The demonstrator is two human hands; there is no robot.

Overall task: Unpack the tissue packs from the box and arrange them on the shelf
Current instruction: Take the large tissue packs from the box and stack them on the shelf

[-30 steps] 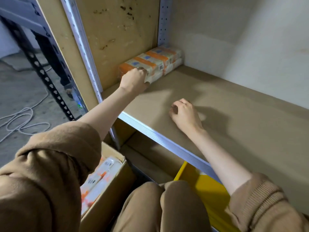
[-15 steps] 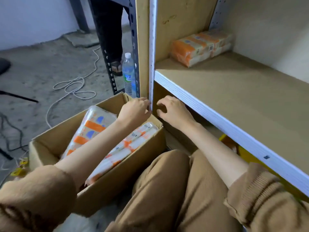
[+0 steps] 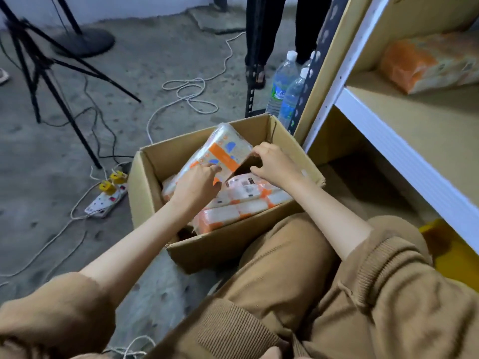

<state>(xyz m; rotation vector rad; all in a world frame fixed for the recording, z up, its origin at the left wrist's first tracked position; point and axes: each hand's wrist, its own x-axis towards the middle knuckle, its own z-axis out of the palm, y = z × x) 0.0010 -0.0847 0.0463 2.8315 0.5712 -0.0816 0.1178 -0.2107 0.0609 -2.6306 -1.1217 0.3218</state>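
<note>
An open cardboard box (image 3: 155, 161) stands on the floor by my knees. Inside it an orange-and-white tissue pack (image 3: 220, 149) leans tilted against the far left corner. My left hand (image 3: 197, 185) lies on that pack's lower edge, fingers curled over it. My right hand (image 3: 274, 161) touches the pack's right corner with its fingertips. More tissue packs (image 3: 246, 200) lie flat in the box under my hands. On the shelf board (image 3: 425, 125) at right, tissue packs (image 3: 427, 60) sit against the back left corner.
Water bottles (image 3: 282, 81) stand beside the shelf upright (image 3: 337, 71). A power strip (image 3: 106, 200), cables and a white rope lie on the concrete floor at left. A tripod (image 3: 49, 68) stands far left. A person's dark legs (image 3: 259, 35) are behind the box. Something yellow (image 3: 445, 252) sits under the shelf.
My left hand left the tissue packs on the shelf and both hands came down into the box. They now rest on the tilted pack. My view swung left and down.
</note>
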